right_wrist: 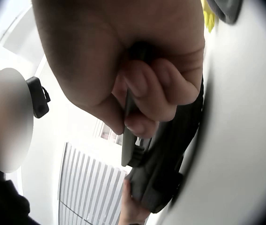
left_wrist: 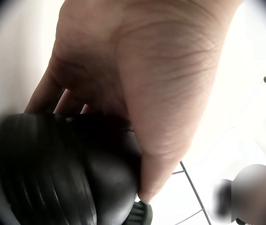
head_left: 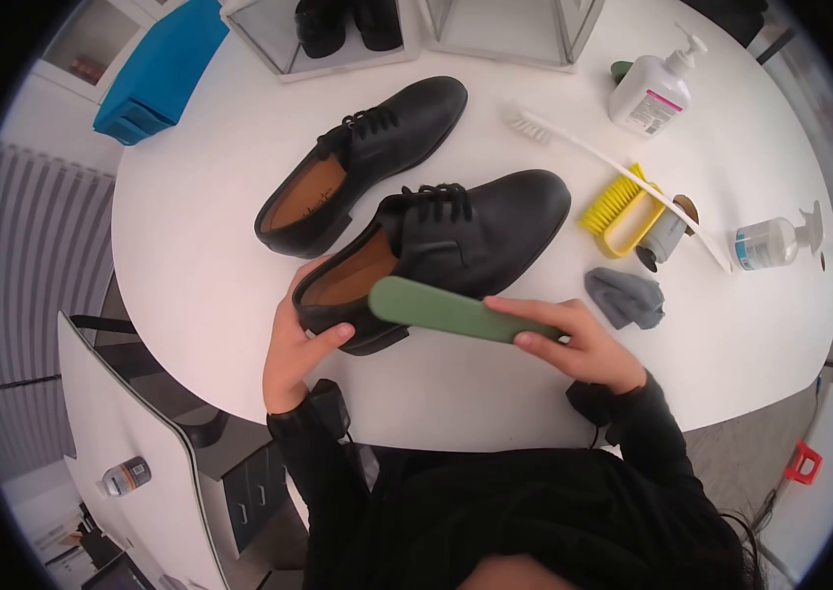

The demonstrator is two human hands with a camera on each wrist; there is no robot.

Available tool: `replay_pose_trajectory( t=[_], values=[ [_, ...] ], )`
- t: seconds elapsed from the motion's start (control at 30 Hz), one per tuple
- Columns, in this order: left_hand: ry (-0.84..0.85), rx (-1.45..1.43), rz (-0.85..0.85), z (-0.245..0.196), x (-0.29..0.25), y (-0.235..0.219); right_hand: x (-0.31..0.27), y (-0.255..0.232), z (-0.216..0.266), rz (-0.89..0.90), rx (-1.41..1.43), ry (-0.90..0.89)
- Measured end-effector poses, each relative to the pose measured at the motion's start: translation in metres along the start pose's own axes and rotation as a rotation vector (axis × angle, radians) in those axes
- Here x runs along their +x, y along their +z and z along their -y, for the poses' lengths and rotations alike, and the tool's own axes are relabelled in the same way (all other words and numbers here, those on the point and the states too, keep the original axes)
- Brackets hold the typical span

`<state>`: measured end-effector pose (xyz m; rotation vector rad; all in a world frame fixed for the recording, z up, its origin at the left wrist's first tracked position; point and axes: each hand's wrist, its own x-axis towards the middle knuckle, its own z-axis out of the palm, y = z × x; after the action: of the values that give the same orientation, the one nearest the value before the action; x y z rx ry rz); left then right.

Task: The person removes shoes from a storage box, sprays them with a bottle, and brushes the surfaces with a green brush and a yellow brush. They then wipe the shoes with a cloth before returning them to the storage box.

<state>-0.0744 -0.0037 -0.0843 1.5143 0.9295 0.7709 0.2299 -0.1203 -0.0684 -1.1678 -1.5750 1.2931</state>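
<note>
My left hand (head_left: 294, 344) grips a black lace-up shoe (head_left: 500, 226) by its heel, thumb on the near side. In the left wrist view the dark heel (left_wrist: 109, 183) fills the lower left, under the palm. My right hand (head_left: 589, 346) pinches one end of a long green brush (head_left: 446, 310), its flat back facing up. The brush's other end overlaps the shoe's near side, close to the heel opening. Dark bristles (right_wrist: 136, 157) show beneath it in the right wrist view. Beyond lies the matching shoe (head_left: 416, 118), toe pointing to the upper right.
To the right lie a grey cloth (head_left: 625, 298), a yellow brush (head_left: 613, 204), a grey tube (head_left: 667, 234) and a long white brush (head_left: 603, 157). A spray bottle (head_left: 766, 244) and pump bottle (head_left: 648, 98) stand farther off. Clear boxes (head_left: 505, 44) and a blue box (head_left: 166, 74) line the back.
</note>
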Motion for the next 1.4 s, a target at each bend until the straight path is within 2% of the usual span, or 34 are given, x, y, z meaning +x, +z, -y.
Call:
replay_pose_trajectory(
  t=[0.1,0.2,0.33,0.47,0.57,0.67,0.77,0.87,0.93,1.0,1.07,1.1,1.13,1.2,1.3,1.4],
  values=[
    [-0.023,0.001,0.009,-0.003,0.0,0.001,-0.012,-0.019,-0.006,-0.076,-0.059,0.0],
    [-0.028,0.004,-0.002,-0.003,0.0,0.0,-0.031,-0.042,-0.007,-0.168,-0.161,0.087],
    [-0.012,0.001,0.01,0.0,-0.001,0.0,-0.045,-0.053,-0.004,-0.365,-0.082,0.287],
    [-0.022,-0.035,-0.013,0.001,0.0,0.0,-0.037,-0.033,-0.006,-0.212,-0.167,0.008],
    [-0.007,-0.012,-0.011,0.003,-0.001,-0.001,-0.017,-0.01,0.012,-0.029,-0.09,0.033],
    [-0.009,0.001,-0.005,0.004,-0.001,0.0,-0.012,-0.011,0.017,0.014,-0.092,0.099],
    [-0.011,0.024,-0.017,0.002,0.001,0.0,-0.024,-0.028,0.001,-0.052,-0.157,0.07],
    [-0.017,0.026,-0.001,0.002,-0.002,0.001,-0.045,-0.048,-0.011,-0.268,-0.252,0.054],
    [-0.001,0.03,0.01,0.001,-0.001,-0.001,-0.057,-0.058,-0.002,-0.341,-0.162,0.336],
    [0.013,0.035,0.019,0.002,-0.001,-0.002,-0.056,-0.059,0.0,-0.367,-0.143,0.355],
    [-0.015,0.011,0.025,0.005,-0.002,-0.003,-0.052,-0.046,-0.001,-0.349,-0.19,0.127],
    [-0.023,0.0,0.03,0.004,-0.001,-0.003,-0.05,-0.04,-0.006,-0.273,-0.177,0.06],
    [-0.022,-0.002,0.02,0.005,0.0,-0.002,-0.044,-0.035,0.001,-0.148,-0.115,0.092],
    [-0.017,0.0,-0.006,0.007,-0.001,-0.003,-0.028,-0.017,0.002,-0.053,-0.047,-0.001],
    [-0.028,-0.002,-0.022,0.0,-0.002,0.001,-0.013,-0.001,0.005,0.019,0.018,-0.035],
    [-0.037,-0.021,0.001,0.002,0.0,-0.001,-0.017,-0.006,-0.002,0.059,-0.074,-0.023]
  ],
)
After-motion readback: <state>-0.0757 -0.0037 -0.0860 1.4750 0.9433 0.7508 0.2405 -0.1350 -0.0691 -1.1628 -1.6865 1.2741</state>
